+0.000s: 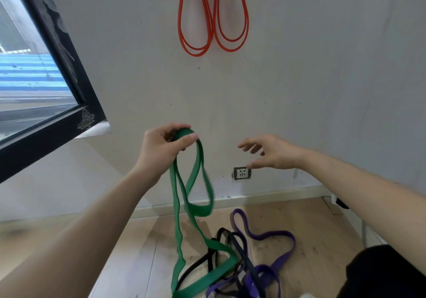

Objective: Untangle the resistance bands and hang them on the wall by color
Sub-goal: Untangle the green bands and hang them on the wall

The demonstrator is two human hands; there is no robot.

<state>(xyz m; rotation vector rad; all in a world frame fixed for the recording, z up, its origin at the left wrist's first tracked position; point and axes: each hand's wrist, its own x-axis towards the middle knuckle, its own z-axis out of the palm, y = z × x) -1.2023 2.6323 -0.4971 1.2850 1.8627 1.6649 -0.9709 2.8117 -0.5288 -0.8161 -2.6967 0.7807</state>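
Note:
My left hand [161,146] grips the top of a wide green band [176,205], lifted in front of the wall. The band hangs in loops down to the floor, where its lower end lies in a tangle with black bands [227,240] and purple bands [274,235]. To the right, my right hand [272,151] hovers with fingers spread, holding nothing and apart from the green band. High on the wall [322,78] hang two groups of orange-red bands [213,21], side by side.
A black-framed window [57,90] is at the left. A wall socket [241,173] sits low on the wall above the skirting board. The floor [138,251] is light wood. My dark-clothed knee [387,272] shows at the bottom right.

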